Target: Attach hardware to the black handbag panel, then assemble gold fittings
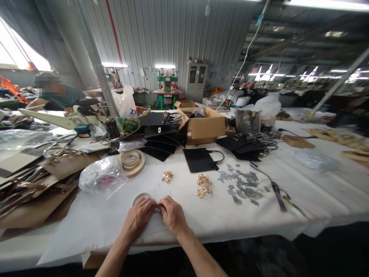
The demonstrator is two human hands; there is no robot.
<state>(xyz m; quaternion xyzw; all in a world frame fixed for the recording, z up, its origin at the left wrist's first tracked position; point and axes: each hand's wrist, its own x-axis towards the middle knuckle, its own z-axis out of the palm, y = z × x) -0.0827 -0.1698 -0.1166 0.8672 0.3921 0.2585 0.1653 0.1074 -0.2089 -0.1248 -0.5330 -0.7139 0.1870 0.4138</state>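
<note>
My left hand (140, 216) and my right hand (173, 215) meet fingertip to fingertip low over the white sheet on the table. Both are closed in a pinch, and whatever lies between the fingertips is hidden or too small to name. Just behind my left hand shows the rim of a thin roll of tape (140, 195), partly covered by the fingers. Beyond the hands lies a small pile of gold-coloured metal fittings (167, 176). A second, larger pile of gold fittings (204, 185) sits to the right, with scattered flat silver plates (246, 184) past it.
Stacked tan bags (62, 165), a clear plastic bag (100, 175) and larger tape rolls (135, 163) lie to the left. Farther back are a black bag panel (198, 160), black bag pieces (161, 144) and a cardboard box (208, 127). A strap (278, 196) lies right. Another person (62, 94) sits far left.
</note>
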